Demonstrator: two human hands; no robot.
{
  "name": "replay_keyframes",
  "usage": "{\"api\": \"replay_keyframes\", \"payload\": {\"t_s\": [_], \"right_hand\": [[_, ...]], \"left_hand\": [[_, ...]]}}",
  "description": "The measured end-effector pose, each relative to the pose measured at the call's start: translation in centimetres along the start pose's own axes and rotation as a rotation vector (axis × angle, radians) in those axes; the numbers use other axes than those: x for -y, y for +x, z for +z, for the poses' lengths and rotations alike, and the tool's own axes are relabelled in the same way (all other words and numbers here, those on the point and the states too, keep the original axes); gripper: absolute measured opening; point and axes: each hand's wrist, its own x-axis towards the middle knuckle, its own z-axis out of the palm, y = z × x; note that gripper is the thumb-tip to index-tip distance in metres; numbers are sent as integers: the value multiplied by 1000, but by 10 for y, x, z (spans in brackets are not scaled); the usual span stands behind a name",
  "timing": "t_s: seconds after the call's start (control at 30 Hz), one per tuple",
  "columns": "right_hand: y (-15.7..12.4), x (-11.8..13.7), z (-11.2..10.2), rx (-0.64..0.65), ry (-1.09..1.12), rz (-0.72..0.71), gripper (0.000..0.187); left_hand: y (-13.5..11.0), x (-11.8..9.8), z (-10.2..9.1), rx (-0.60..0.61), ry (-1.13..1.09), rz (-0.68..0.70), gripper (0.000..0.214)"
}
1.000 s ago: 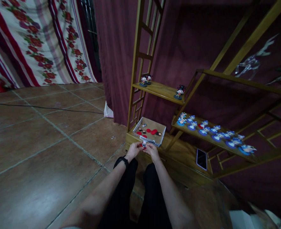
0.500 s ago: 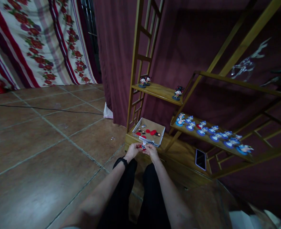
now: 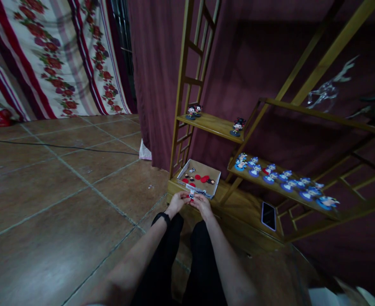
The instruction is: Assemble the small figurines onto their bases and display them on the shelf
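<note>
My left hand [image 3: 177, 201] and my right hand [image 3: 200, 201] meet in front of my knees, fingers pinched together on a small figurine [image 3: 191, 195] with a red base. Just beyond them a shallow cardboard box [image 3: 215, 184] sits on the lowest wooden shelf board, holding red discs [image 3: 202, 177] and small dark parts. A black band is on my left wrist.
A wooden shelf unit [image 3: 212, 123] stands ahead with three dark-haired figurines on one level and several blue-based figurines [image 3: 281, 176] on a lower one. A phone [image 3: 268, 216] lies on the bottom board. Maroon curtain behind, tiled floor and a cable to the left.
Both hands stay together on the figurine, barely shifting. The view has tilted slightly, moving the shelf down a little in the picture.
</note>
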Motion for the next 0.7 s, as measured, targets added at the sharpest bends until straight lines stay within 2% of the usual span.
{"api": "replay_keyframes", "payload": {"t_s": [0.7], "right_hand": [[-4,4,6,-1,23,-13,27]], "left_hand": [[1,1,-1,-24,65,51,30]]}}
